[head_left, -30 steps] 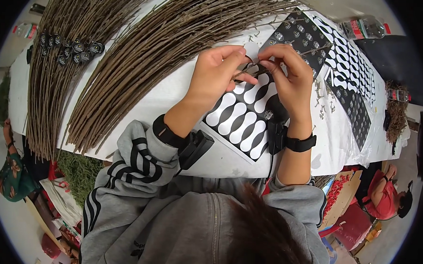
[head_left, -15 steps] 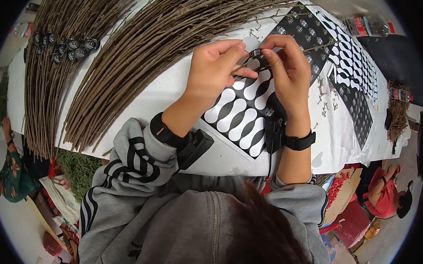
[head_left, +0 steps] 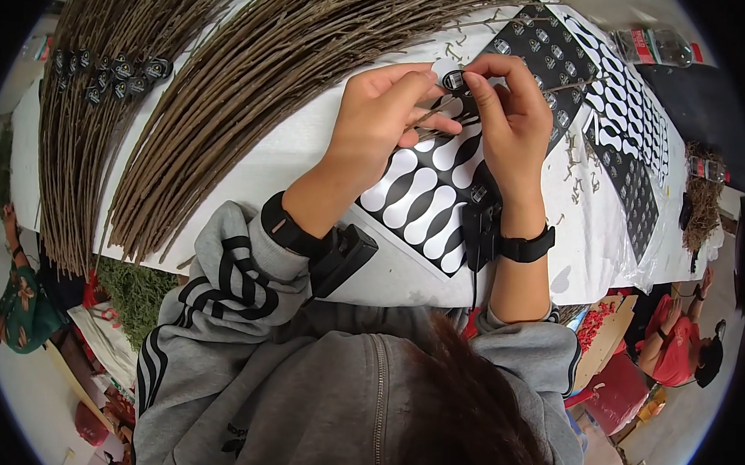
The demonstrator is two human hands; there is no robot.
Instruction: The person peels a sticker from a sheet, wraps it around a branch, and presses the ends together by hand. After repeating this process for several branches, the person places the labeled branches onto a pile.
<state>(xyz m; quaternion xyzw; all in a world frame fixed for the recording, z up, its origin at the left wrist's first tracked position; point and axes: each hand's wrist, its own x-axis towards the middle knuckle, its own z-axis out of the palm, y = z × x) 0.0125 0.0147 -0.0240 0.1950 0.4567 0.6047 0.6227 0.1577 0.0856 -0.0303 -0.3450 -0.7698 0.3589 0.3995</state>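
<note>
Above the white table, my left hand (head_left: 376, 116) is closed around a few thin brown twigs (head_left: 431, 117), its lower fingers partly stretched out. My right hand (head_left: 511, 110) pinches a small black sticker label (head_left: 454, 80) between thumb and fingertips. The label's round printed face shows at the twigs, between both hands; whether it sticks to them is hidden. Beneath the hands lies a black sticker sheet (head_left: 409, 202) with white dumbbell-shaped cut-outs. To the left are a large bundle of bare twigs (head_left: 236, 118) and another twig bundle (head_left: 76, 161) with several black labels (head_left: 117, 80) around its stems.
More sticker sheets (head_left: 555, 53) lie at the far right, with curled twig scraps (head_left: 579, 171) nearby. A plastic bottle (head_left: 659, 47) lies beyond them. Green foliage (head_left: 137, 297) is below the table's left edge. Co-workers sit at the left (head_left: 24, 309) and right (head_left: 675, 341).
The label between my hands has turned from nearly edge-on to showing its round face. Both hands have shifted only slightly. The co-worker at the right has moved an arm.
</note>
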